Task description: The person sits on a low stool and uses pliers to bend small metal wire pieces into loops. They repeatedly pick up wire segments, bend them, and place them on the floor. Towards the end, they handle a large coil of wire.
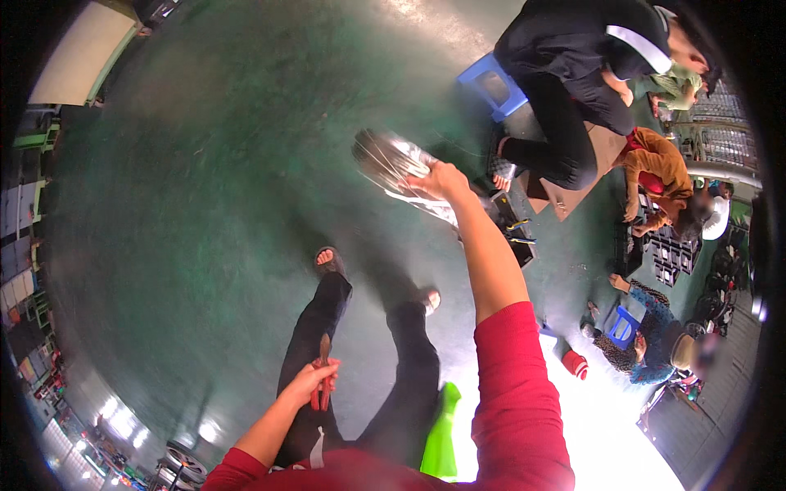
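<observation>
My left hand (308,385) is closed around the red handles of a pair of pliers (325,353), whose jaws point up and away from me above my thigh. Stretched out ahead, my right hand (443,182) grips a shiny silvery bundle of wire (383,157) by its near right side. The bundle hangs over the green floor, blurred by motion, with thin loose strands trailing from it. Just right of it, partly behind my forearm, lies a black tray (519,243) with yellow-handled tools.
At the upper right a person in black (565,90) bends beside a blue stool (495,86) and flattened cardboard (585,184). Two more people (667,176) work farther right, near black crates (673,255). A bright green object (442,434) is beside my leg.
</observation>
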Demonstrator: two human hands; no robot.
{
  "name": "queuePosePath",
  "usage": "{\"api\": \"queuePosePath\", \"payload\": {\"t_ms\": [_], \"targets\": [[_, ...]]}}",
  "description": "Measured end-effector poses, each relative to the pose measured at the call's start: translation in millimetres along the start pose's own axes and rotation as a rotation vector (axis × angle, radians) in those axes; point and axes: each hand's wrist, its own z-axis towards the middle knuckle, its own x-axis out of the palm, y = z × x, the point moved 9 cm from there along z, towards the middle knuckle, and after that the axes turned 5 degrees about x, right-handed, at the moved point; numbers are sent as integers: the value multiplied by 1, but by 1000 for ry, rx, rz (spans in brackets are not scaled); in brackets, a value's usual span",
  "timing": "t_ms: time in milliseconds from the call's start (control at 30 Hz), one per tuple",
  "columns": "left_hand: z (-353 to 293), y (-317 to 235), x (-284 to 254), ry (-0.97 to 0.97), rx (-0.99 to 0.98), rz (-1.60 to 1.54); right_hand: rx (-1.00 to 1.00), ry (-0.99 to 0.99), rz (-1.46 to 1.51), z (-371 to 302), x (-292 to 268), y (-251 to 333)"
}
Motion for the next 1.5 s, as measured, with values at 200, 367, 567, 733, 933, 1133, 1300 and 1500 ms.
{"api": "queuePosePath", "payload": {"t_ms": [200, 367, 567, 733, 933, 1133, 1300, 1500], "targets": [[133, -121, -37, -17, 365, 11, -48, -139, -93, 108, 109, 10], [201, -180, -55, -242, 406, 86, -139, -86, -214, 149, 269, -15], [233, -259, 17, 140, 622, 563, -353, 10, -104, 114, 318, -35], [344, -247, 99, 374, 622, 718, -577, 466, 896, 61, 297, -52], [447, -166, 179, 581, 1188, 1376, -154, 200, 996, 59, 351, -165], [541, -202, 123, 512, 798, 1454, 72, 45, -52, 51, 438, -293], [543, -305, 85, 149, 1032, 1373, 162, -105, -360, 68, 481, -351], [526, -312, 93, 99, 1078, 1425, 183, -190, -348, 75, 483, -357]]}}
